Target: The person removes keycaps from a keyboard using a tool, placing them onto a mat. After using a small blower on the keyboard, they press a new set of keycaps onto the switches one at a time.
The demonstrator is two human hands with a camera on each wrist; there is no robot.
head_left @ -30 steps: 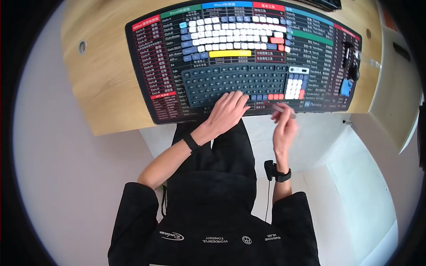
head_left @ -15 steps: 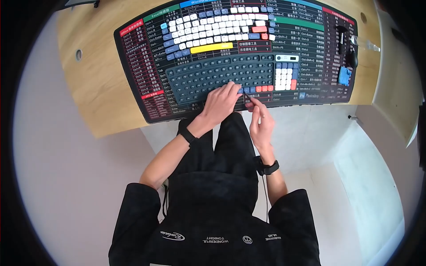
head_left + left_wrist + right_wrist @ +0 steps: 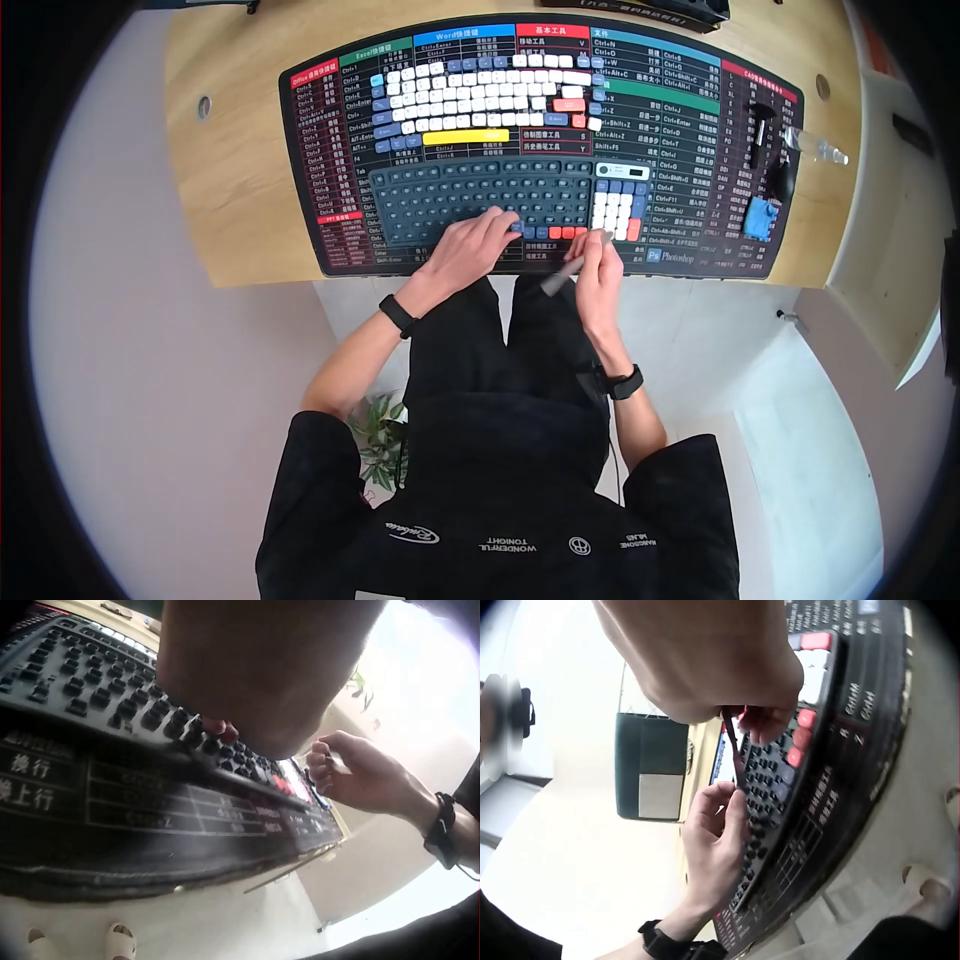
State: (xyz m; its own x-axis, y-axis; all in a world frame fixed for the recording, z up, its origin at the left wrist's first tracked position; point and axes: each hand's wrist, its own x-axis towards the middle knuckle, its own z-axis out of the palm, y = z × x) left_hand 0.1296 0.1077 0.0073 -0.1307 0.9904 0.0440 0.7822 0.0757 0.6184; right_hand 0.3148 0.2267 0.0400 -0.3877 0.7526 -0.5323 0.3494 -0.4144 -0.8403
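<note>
The dark keyboard [image 3: 480, 195] has bare switches over its main area, with blue and red keycaps along its lower row and white ones on the number pad [image 3: 612, 212]. My left hand [image 3: 468, 248] rests its bent, relaxed fingers on the keyboard's lower edge beside the blue keycaps. To its right, my right hand [image 3: 600, 285] grips a slim grey tool [image 3: 562, 277] that slants down and left. In the right wrist view the dark tool [image 3: 735, 750] spans visually between my right hand [image 3: 761, 720] and my left hand [image 3: 718, 844]; contact with the left is unclear.
Loose white keycaps [image 3: 470, 100] and a yellow bar keycap [image 3: 466, 137] lie above the keyboard on the printed mat [image 3: 690, 160]. At the right are a blue object [image 3: 761, 218], black tools [image 3: 762, 135] and a clear item [image 3: 822, 150]. A black box stands at the back.
The right hand has come lower and near the number pad, with the tool now slanting down-left. The left hand stays at the keyboard's lower edge. The whole head view has shifted.
</note>
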